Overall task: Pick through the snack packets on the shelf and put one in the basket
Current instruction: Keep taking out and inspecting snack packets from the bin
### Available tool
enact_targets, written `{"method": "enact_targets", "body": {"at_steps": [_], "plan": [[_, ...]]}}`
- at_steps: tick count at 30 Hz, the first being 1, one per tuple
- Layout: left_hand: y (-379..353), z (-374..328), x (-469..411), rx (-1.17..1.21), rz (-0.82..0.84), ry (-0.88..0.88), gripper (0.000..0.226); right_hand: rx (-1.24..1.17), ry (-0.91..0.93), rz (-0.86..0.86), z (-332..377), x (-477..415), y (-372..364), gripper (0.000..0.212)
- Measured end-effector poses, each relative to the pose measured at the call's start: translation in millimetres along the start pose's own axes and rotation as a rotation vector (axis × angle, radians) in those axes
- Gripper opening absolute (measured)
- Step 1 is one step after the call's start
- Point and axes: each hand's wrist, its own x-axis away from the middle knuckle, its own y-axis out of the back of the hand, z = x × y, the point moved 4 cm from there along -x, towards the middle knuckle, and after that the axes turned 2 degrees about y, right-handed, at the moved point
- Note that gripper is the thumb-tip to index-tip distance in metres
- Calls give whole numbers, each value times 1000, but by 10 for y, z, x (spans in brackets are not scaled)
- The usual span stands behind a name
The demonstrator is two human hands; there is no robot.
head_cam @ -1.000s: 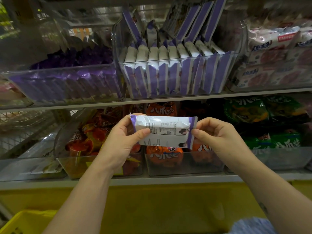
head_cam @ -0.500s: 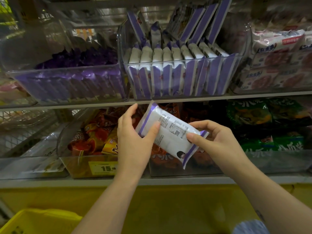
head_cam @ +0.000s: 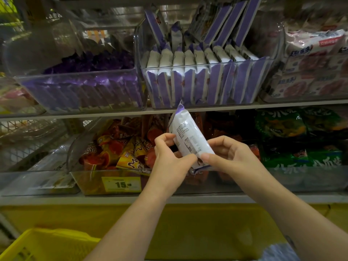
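Observation:
A white snack packet with purple ends (head_cam: 188, 134) stands nearly upright in front of the lower shelf, printed back towards me. My left hand (head_cam: 169, 157) pinches its left edge and lower part. My right hand (head_cam: 226, 157) grips its bottom end between thumb and fingers. Several packets of the same kind (head_cam: 197, 80) stand in a row in a clear bin on the upper shelf, directly above. The yellow basket (head_cam: 43, 245) shows at the bottom left, below my left forearm.
A clear bin of purple packets (head_cam: 84, 87) is at upper left, pink-and-white bags (head_cam: 310, 72) at upper right. The lower shelf holds orange-red snacks (head_cam: 116, 147) behind a yellow price tag (head_cam: 121, 184), and green bags (head_cam: 301, 140) at right.
The packet has turned from lying level between my hands to standing nearly upright. My left hand slid down towards its lower end, close to my right hand. The view shifted slightly.

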Motion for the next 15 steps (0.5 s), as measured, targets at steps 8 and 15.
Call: {"method": "enact_targets", "body": {"at_steps": [8, 15], "plan": [[83, 45, -54, 280, -57, 91, 50, 8, -25, 33, 3, -1, 10, 20], [154, 33, -64, 353, -44, 161, 29, -13, -35, 83, 63, 18, 11, 28]]}}
